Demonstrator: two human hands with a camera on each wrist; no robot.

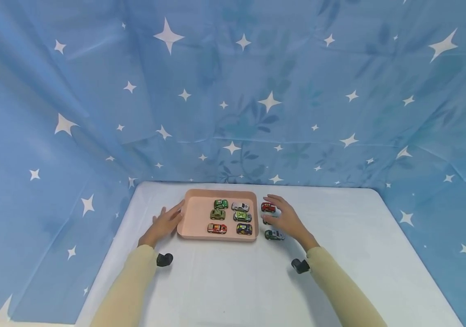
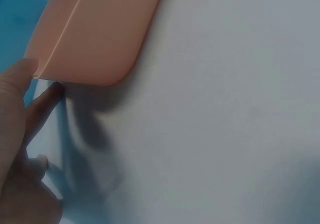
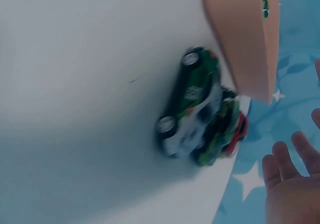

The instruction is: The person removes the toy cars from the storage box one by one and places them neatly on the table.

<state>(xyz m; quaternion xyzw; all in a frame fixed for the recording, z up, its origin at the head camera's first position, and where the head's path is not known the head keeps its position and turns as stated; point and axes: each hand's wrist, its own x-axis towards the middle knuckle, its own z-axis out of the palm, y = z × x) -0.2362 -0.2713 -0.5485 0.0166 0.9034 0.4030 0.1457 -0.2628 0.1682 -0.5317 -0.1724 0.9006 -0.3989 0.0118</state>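
A shallow pink tray [image 1: 195, 234] lies on the table with several toy cars in its middle and right part. My left hand [image 1: 166, 225] pinches the tray's left end, the thumb [image 2: 24, 70] at the rim and a finger [image 2: 49, 97] against the outer wall. Right of the tray, my right hand [image 1: 287, 220] hovers over a row of toy cars, fingers spread and holding nothing. A red car [image 1: 268, 207] is at the back of that row and a green-and-white car [image 1: 274, 235] at the front. Between them, a green car [image 3: 218, 134] is mostly hidden by the hand in the head view.
In the tray are a white car [image 1: 240, 206], a red-orange car [image 1: 217, 228] and a dark blue car [image 1: 244, 229], besides several green ones. A white cloth covers the table [image 1: 224, 281]. Behind it hangs a blue curtain [image 1: 200, 113] with white stars.
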